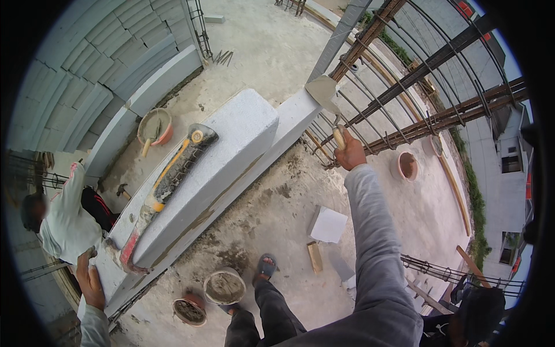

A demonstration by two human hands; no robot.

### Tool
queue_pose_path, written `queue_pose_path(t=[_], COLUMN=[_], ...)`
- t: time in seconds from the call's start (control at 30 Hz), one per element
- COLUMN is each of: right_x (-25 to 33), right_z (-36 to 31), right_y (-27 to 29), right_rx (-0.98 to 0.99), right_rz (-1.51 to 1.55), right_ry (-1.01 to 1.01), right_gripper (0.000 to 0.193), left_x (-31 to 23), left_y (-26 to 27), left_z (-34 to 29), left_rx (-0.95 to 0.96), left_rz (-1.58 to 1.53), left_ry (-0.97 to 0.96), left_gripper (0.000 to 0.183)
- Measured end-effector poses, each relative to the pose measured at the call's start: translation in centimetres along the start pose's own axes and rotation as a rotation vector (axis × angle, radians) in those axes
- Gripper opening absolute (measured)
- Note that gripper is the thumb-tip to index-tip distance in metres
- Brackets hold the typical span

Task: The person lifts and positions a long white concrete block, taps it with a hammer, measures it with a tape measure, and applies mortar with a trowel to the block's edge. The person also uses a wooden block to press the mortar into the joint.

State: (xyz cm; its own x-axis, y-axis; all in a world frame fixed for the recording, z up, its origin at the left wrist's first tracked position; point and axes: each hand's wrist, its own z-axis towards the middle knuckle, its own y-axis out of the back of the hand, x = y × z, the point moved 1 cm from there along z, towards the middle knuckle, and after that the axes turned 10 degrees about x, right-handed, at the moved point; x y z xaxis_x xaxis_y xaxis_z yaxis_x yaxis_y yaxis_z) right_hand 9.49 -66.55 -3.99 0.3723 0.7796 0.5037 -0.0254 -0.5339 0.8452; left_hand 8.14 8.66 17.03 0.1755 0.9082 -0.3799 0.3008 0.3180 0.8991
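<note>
My right hand (350, 149) is closed around the handle of a trowel (321, 92). The broad blade lies at the far end of the low pale block wall (300, 115), beside a column of rusty rebar. My left hand (91, 280) rests with fingers stretched out on the near left end of the wall. A thick pale block (245, 118) sits on top, with a grey mortar line below it. Across the blocks lies a curved tool (184, 162) with a black-and-yellow grip and a worn red end; its exact kind is unclear.
Mortar fills a bucket (225, 286) by my feet, beside a smaller bucket (189, 310). Another bucket (155, 127) stands beyond the wall, near a hammer (122, 191). Rebar cages (404, 124) rise at right. One person (69, 214) works at left; another (480, 315) is lower right.
</note>
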Motion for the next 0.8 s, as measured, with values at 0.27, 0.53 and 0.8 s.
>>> queue_pose_path(t=[0.27,0.53,0.8], right_x=[5.1,7.6,13.8], right_z=[-5.3,-23.8,-50.8], right_y=[-8.4,-18.0,-39.5], right_rx=[-0.027,0.071,1.034], right_rz=[-0.130,0.216,0.108], right_ry=[-0.018,-0.003,-0.349], right_gripper=[0.080,0.067,0.046], left_x=[0.0,1.5,7.7], left_y=[-0.1,-0.7,1.3], left_z=[0.0,0.2,1.2], left_rx=[0.011,-0.039,-0.019], left_rz=[-0.052,-0.079,0.285], left_ry=[-0.002,-0.005,-0.327], left_gripper=[0.045,0.050,0.054])
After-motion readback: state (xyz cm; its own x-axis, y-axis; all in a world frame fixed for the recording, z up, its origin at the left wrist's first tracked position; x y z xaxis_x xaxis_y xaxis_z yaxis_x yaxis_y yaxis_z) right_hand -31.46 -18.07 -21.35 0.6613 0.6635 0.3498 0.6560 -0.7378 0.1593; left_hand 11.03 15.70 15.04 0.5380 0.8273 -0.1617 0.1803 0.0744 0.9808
